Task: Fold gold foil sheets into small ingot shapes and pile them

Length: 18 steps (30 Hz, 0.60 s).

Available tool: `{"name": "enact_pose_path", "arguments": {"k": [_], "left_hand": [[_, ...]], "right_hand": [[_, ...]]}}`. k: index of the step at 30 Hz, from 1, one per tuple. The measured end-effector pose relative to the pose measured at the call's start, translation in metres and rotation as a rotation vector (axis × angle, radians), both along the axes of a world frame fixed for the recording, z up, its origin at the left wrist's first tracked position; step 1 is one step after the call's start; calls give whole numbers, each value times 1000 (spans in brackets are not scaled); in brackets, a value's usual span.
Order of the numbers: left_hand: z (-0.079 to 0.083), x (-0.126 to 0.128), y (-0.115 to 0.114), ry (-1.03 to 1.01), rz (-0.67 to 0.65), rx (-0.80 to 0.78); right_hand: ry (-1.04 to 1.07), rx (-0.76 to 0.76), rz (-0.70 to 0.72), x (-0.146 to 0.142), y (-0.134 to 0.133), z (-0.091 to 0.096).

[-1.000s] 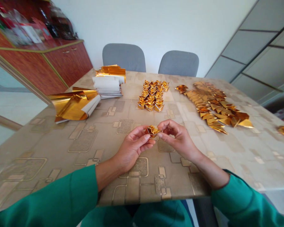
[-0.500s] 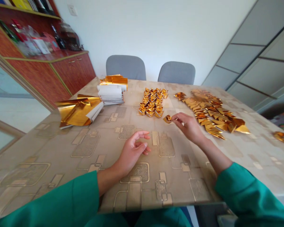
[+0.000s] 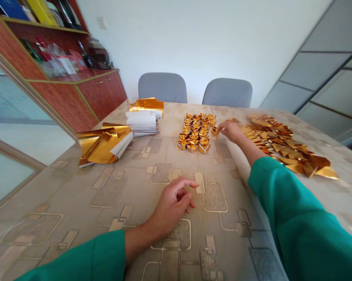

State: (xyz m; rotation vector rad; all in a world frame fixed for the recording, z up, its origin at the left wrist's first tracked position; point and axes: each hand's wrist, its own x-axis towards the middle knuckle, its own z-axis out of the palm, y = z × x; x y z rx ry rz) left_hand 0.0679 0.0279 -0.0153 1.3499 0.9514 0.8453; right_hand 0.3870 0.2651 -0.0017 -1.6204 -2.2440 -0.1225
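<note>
My right hand point(image 3: 230, 131) reaches far over the table, its fingertips pinching a small folded gold paper ingot point(image 3: 215, 130). That ingot is just right of a block of similar gold paper ingots point(image 3: 194, 132) set in close rows. My left hand point(image 3: 176, 203) hovers over or rests on the near middle of the table, fingers curved and apart, with nothing in it. To the right of my right hand spreads a pile of flat folded gold paper pieces point(image 3: 284, 142), partly hidden by my forearm.
Loose gold foil sheets point(image 3: 104, 144) lie at the left, beside a stack of white-backed paper point(image 3: 143, 121). The patterned tablecloth point(image 3: 111, 191) covers the table. Two grey chairs point(image 3: 162, 86) stand at the far side, with a wooden cabinet point(image 3: 93, 95) at the back left.
My right hand has carried the gold paper ingot forward, away from me, to the far right side of the rows. My left hand stays near its place. The view has shifted slightly.
</note>
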Motion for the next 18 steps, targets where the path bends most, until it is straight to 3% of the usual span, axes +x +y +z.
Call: {"name": "enact_pose_path", "arguments": {"k": [8, 18], "left_hand": [[-1, 1, 0, -9, -3, 23], [2, 1, 1, -2, 3, 45]], "right_hand": [[-36, 29, -15, -3, 30, -1], [35, 75, -29, -3, 33, -1]]}}
